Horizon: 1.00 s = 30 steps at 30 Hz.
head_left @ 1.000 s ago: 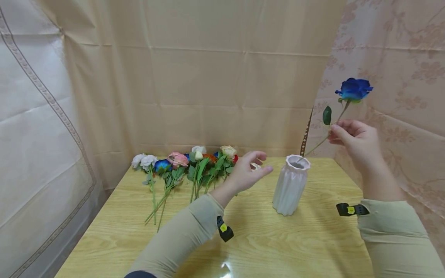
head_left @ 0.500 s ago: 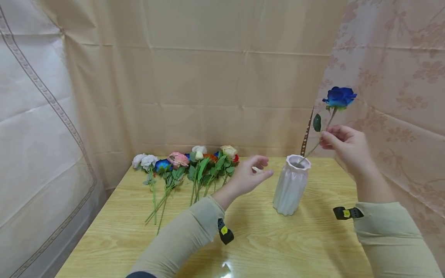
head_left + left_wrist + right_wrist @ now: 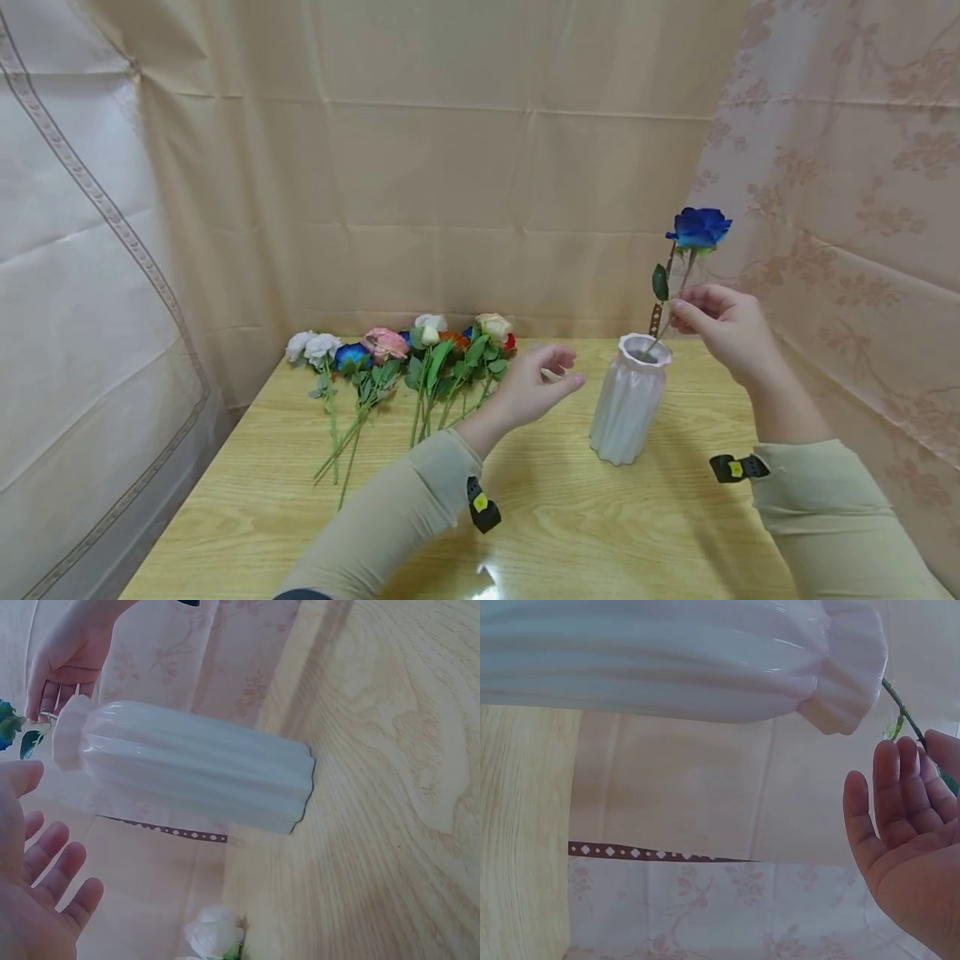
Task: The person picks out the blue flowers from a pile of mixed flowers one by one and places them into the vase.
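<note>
My right hand (image 3: 723, 329) pinches the stem of a blue rose (image 3: 699, 229) between thumb and fingers. The rose leans slightly right, and its lower stem goes down into the mouth of a white fluted vase (image 3: 628, 408) standing upright on the table. In the right wrist view the stem (image 3: 897, 705) passes the scalloped rim, with the fingers just outside it. My left hand (image 3: 528, 383) hovers left of the vase, holding nothing, fingers spread and loosely bent. The left wrist view shows the left palm (image 3: 37, 892) apart from the vase.
Several artificial flowers lie along the back left of the wooden table (image 3: 247, 500): white ones (image 3: 321, 347), a pink one (image 3: 385, 343), a blue one (image 3: 351, 357) and a cream one (image 3: 492, 326). Their stems point toward the front. Curtains (image 3: 480, 167) hang behind the table and at both sides.
My right hand has moved left and down with the blue rose, whose stem stands more upright and deeper in the vase. The left hand has sunk slightly; the vase stays in place.
</note>
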### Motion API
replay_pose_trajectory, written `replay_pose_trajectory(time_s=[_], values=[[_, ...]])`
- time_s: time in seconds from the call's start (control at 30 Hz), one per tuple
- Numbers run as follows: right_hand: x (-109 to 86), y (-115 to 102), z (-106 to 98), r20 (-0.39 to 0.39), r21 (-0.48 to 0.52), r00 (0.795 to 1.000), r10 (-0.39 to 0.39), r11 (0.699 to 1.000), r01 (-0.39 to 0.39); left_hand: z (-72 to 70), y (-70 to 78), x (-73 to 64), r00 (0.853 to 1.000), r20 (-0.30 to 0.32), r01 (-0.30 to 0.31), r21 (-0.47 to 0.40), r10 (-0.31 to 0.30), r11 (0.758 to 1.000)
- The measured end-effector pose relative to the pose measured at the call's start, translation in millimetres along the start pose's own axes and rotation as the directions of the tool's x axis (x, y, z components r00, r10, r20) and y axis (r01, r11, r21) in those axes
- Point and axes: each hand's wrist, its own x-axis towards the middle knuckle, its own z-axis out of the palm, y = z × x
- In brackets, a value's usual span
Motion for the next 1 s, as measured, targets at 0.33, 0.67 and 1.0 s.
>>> replay_pose_trajectory(time_s=[0.33, 0.67, 1.0], values=[[-0.1, 8, 4, 0.042, -0.061, 0.999, -0.028, 0.998, 0.031, -0.3, -10.1, -4.7, 1.000, 0.004, -0.002, 0.005, 0.002, 1.000], [-4.7, 12, 10, 0.076, -0.129, 0.996, -0.047, 0.990, 0.056, -1.3, -19.7, -12.1, 1.000, 0.003, 0.027, -0.003, -0.027, 1.000], [-12.8, 15, 15, 0.129, -0.146, 0.992, -0.005, 0.989, 0.024, -3.0, -22.3, -17.9, 0.997, 0.037, 0.063, 0.027, -0.064, 0.998]])
